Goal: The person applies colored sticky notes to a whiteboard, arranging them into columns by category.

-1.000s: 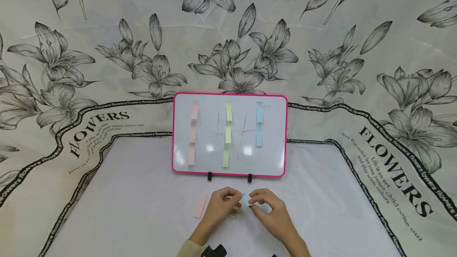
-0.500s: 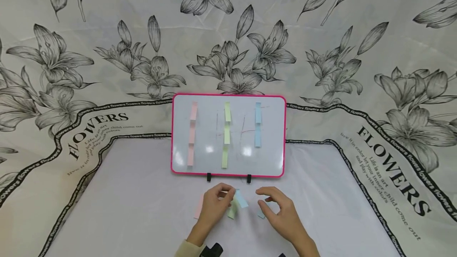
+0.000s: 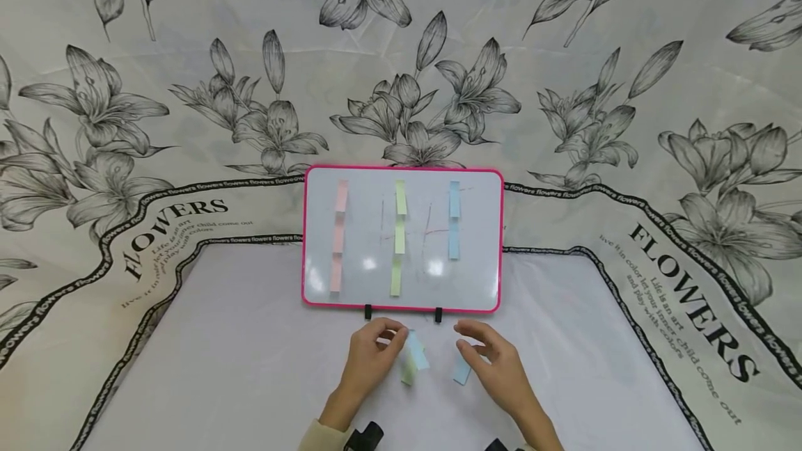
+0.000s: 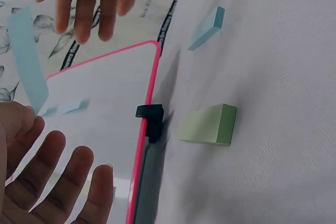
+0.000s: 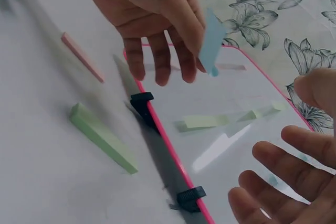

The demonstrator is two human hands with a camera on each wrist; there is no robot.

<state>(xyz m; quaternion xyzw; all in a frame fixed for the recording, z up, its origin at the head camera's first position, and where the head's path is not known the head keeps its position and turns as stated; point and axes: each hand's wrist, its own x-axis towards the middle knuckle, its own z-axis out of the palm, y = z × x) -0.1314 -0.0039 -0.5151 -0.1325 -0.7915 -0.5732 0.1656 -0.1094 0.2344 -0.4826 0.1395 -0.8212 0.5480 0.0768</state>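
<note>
My left hand [image 3: 371, 357] pinches a blue sticky note strip [image 3: 416, 351] between thumb and fingertip above the table, in front of the whiteboard [image 3: 370, 228]. Apart from it, my right hand [image 3: 498, 367] hovers with fingers spread and holds nothing, as the right wrist view also shows. Beneath the hands lie a green sticky note pad [image 4: 207, 124] and a blue sticky note pad [image 3: 461, 371], the latter partly behind my right fingers. A pink sticky note pad [image 5: 82, 57] appears in the right wrist view; my left hand hides it in the head view.
Columns of pink strips [image 3: 338, 236], green strips [image 3: 399, 236] and blue strips [image 3: 454, 220] are stuck on the pink-framed board. Black clips [image 3: 367, 312] hold its lower edge. White cloth [image 3: 250, 353] covers the table, with a flowered cloth [image 3: 213, 124] behind.
My right hand has released the blue strip and moved right, away from the left hand. The left hand keeps the strip and has shifted left and slightly up, now covering the pink pad.
</note>
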